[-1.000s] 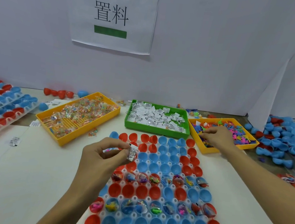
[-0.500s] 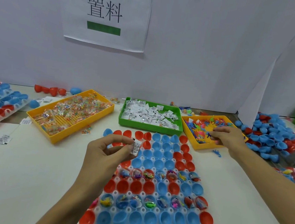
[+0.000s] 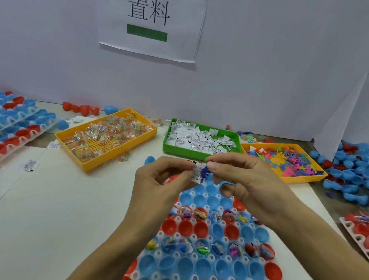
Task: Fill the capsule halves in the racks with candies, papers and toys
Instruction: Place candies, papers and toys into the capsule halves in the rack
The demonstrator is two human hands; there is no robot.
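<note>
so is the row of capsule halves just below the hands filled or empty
Empty. The blue capsule halves just below the hands show bare insides, while the next row toward the person holds toys and papers.

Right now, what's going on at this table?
A person is filling capsule halves in a white rack. The left hand pinches a small printed paper, and the right hand holds a blue toy against it, above the rack's far end. Some rows of halves already hold items; others are empty. Behind sit a yellow candy tray, a green paper tray and a yellow toy tray.
</note>
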